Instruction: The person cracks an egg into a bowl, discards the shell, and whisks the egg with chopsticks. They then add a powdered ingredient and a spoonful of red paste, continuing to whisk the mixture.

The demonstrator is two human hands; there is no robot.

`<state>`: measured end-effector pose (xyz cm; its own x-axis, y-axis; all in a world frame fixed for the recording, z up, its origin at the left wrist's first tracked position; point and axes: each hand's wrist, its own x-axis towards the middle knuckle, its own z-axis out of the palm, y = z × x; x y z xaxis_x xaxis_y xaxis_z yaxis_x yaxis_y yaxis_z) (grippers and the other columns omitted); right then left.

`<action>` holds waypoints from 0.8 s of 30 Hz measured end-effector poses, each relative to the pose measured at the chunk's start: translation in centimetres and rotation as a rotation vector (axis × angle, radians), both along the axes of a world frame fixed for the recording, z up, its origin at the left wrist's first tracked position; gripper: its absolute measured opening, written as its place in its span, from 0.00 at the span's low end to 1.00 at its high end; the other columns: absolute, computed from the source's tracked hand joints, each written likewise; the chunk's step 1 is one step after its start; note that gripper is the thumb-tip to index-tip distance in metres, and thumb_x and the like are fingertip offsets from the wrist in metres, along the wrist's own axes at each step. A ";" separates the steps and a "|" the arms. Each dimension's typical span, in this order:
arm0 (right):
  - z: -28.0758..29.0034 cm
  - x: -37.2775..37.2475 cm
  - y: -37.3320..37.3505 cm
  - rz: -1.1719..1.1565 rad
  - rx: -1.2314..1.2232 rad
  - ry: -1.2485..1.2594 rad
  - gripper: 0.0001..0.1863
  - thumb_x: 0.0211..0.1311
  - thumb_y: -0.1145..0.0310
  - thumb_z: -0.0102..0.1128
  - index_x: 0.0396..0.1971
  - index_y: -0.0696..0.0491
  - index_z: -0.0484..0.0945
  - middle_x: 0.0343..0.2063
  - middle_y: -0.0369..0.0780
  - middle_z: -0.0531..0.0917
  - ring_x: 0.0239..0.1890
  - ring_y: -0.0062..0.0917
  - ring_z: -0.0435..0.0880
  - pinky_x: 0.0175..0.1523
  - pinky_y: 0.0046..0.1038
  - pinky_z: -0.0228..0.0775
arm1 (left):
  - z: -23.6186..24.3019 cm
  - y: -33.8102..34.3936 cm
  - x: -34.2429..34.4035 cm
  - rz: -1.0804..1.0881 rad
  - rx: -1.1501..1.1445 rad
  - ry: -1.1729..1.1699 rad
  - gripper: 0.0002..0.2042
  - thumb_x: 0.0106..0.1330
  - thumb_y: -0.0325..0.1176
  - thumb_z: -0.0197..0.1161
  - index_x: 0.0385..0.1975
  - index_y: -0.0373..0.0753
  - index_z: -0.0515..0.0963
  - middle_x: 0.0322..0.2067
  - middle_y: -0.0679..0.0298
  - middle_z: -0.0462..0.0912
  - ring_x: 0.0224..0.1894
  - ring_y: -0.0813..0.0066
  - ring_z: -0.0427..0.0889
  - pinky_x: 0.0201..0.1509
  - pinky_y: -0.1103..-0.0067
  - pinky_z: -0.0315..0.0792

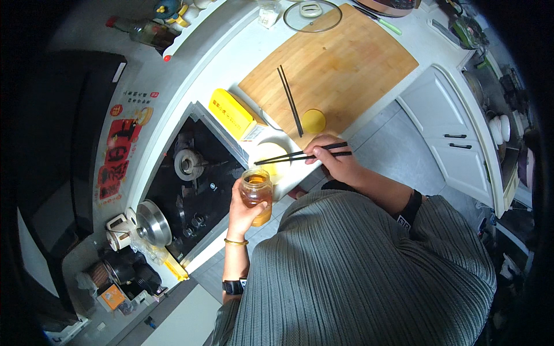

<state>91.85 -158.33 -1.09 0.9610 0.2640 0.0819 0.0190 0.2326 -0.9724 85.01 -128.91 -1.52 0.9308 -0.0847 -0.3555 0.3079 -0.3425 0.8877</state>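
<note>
My left hand (241, 209) is wrapped round a clear glass jar (257, 196) holding something amber; the jar's mouth is uncovered. In my right hand (336, 161) is a pair of black chopsticks (297, 155), their tips reaching left to just above the jar's mouth. Behind the tips, at the counter's edge, is a pale yellow round thing (271, 157), partly hidden by the chopsticks; its kind is unclear. A yellow round lid (313, 121) lies on the near corner of the wooden board (352, 57). Another pair of black chopsticks (289, 102) lies left of the lid.
A yellow box (234, 114) stands between the board and the black gas hob (196, 173). A glass pot lid (312, 16) and a green-handled knife (388, 25) are at the far end. A steel pan (154, 224) sits left of the hob. White cabinets (447, 130) line the right.
</note>
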 end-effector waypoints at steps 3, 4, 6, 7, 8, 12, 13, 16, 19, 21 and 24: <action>-0.3 0.6 -0.3 -0.074 -0.047 -0.101 0.08 0.64 0.75 0.49 0.32 0.62 0.77 0.31 0.42 0.78 0.28 0.20 0.81 0.36 0.20 0.74 | -0.6 0.6 -0.6 0.031 0.033 -0.037 0.42 0.43 0.25 0.70 0.60 0.34 0.54 0.53 0.55 0.70 0.56 0.67 0.71 0.61 0.74 0.65; -0.5 0.8 -0.2 -0.097 -0.048 -0.138 0.08 0.64 0.75 0.49 0.32 0.62 0.77 0.30 0.42 0.78 0.28 0.20 0.81 0.36 0.20 0.74 | -0.8 0.8 -1.0 0.068 0.035 -0.041 0.42 0.43 0.25 0.70 0.60 0.34 0.54 0.53 0.55 0.70 0.56 0.67 0.71 0.61 0.74 0.65; -1.0 1.2 -0.2 -0.099 -0.092 -0.185 0.08 0.63 0.76 0.50 0.33 0.62 0.78 0.29 0.40 0.78 0.26 0.19 0.80 0.34 0.19 0.73 | -1.1 1.5 -1.8 0.139 0.051 -0.069 0.43 0.43 0.25 0.71 0.61 0.35 0.53 0.53 0.54 0.69 0.56 0.66 0.70 0.61 0.73 0.64; -1.3 1.4 -0.1 -0.036 -0.146 -0.138 0.07 0.62 0.76 0.51 0.33 0.61 0.78 0.29 0.40 0.78 0.26 0.19 0.79 0.33 0.19 0.72 | -1.2 1.9 -2.2 0.162 0.106 -0.098 0.43 0.43 0.25 0.71 0.61 0.35 0.52 0.54 0.54 0.69 0.56 0.66 0.70 0.62 0.73 0.64; -1.6 1.6 0.1 0.027 -0.201 -0.092 0.07 0.61 0.76 0.52 0.33 0.61 0.78 0.29 0.40 0.79 0.25 0.19 0.79 0.32 0.19 0.71 | -1.4 2.2 -2.6 0.187 0.152 -0.130 0.44 0.43 0.25 0.71 0.61 0.35 0.52 0.54 0.54 0.68 0.57 0.66 0.69 0.62 0.72 0.64; -2.9 1.6 1.6 0.137 -0.309 -0.197 0.05 0.58 0.74 0.56 0.33 0.58 0.79 0.28 0.40 0.79 0.29 0.25 0.78 0.33 0.23 0.68 | -2.3 3.8 -3.6 0.322 0.240 -0.243 0.46 0.43 0.27 0.72 0.62 0.35 0.50 0.55 0.53 0.66 0.57 0.64 0.69 0.62 0.72 0.63; -3.2 1.5 2.0 0.156 -0.352 -0.261 0.05 0.58 0.74 0.56 0.33 0.57 0.79 0.28 0.40 0.79 0.30 0.26 0.78 0.35 0.23 0.68 | -2.5 4.1 -3.7 0.358 0.260 -0.273 0.46 0.43 0.27 0.73 0.62 0.35 0.50 0.55 0.53 0.67 0.57 0.64 0.68 0.62 0.72 0.62; -3.5 1.7 2.7 0.230 -0.403 -0.225 0.06 0.60 0.73 0.55 0.33 0.57 0.78 0.29 0.40 0.79 0.33 0.27 0.77 0.40 0.25 0.67 | -3.4 5.1 -3.4 0.449 0.347 -0.284 0.45 0.44 0.29 0.73 0.62 0.37 0.51 0.55 0.54 0.66 0.59 0.62 0.67 0.64 0.71 0.61; -3.7 2.1 3.0 0.205 -0.415 -0.240 0.05 0.59 0.72 0.55 0.32 0.57 0.78 0.28 0.39 0.79 0.33 0.28 0.77 0.39 0.26 0.68 | -4.5 5.8 -2.9 0.545 0.318 -0.375 0.45 0.44 0.30 0.74 0.62 0.38 0.51 0.56 0.54 0.66 0.59 0.62 0.67 0.64 0.71 0.60; -3.8 2.3 3.0 0.268 -0.418 -0.174 0.05 0.59 0.71 0.56 0.31 0.55 0.79 0.30 0.40 0.79 0.33 0.29 0.79 0.40 0.27 0.69 | -5.5 6.1 -2.5 0.620 0.301 -0.386 0.46 0.44 0.28 0.75 0.62 0.37 0.50 0.56 0.54 0.65 0.60 0.62 0.66 0.65 0.71 0.59; -4.1 2.5 3.2 0.235 -0.447 -0.234 0.04 0.60 0.71 0.55 0.32 0.55 0.78 0.30 0.40 0.79 0.33 0.29 0.78 0.41 0.27 0.69 | -7.4 6.5 -1.6 0.688 0.294 -0.449 0.46 0.43 0.26 0.75 0.61 0.37 0.50 0.57 0.53 0.64 0.61 0.62 0.65 0.66 0.71 0.58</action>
